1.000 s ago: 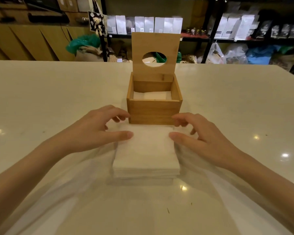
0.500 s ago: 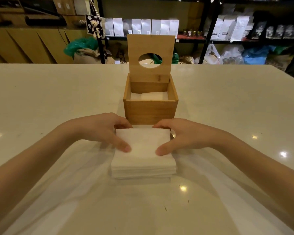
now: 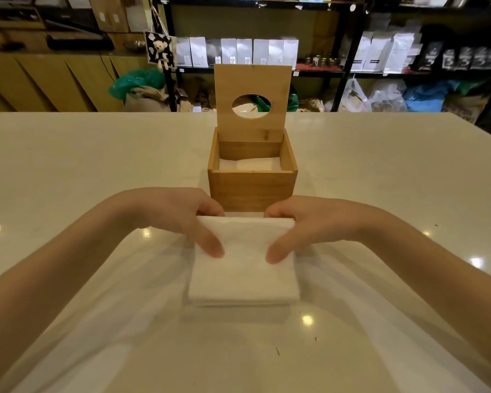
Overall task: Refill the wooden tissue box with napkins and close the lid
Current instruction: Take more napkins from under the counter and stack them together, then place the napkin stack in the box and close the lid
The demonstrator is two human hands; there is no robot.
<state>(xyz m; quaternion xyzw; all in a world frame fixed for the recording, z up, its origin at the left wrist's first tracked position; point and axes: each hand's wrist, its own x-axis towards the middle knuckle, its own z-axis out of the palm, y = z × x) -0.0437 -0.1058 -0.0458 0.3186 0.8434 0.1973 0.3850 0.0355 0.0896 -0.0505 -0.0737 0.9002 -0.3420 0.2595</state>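
Note:
A wooden tissue box [image 3: 251,188] stands mid-table with its hinged lid [image 3: 252,80] upright; the lid has an oval hole. A few white napkins [image 3: 248,164] lie low inside the box. Just in front of it sits a stack of white napkins [image 3: 243,276]. My left hand [image 3: 170,214] grips the stack's left far side, thumb on top and fingers curled behind. My right hand [image 3: 315,222] grips the right far side the same way. The far edge of the top napkins looks slightly raised.
The white table [image 3: 82,165] stretches wide on both sides of the box. Behind its far edge are dark shelves [image 3: 349,52] with white and black bags, and sacks on the floor.
Both hands closed in from the sides of the stack onto its far corners, thumbs sliding over the top. The far edge of the napkins has lifted a little.

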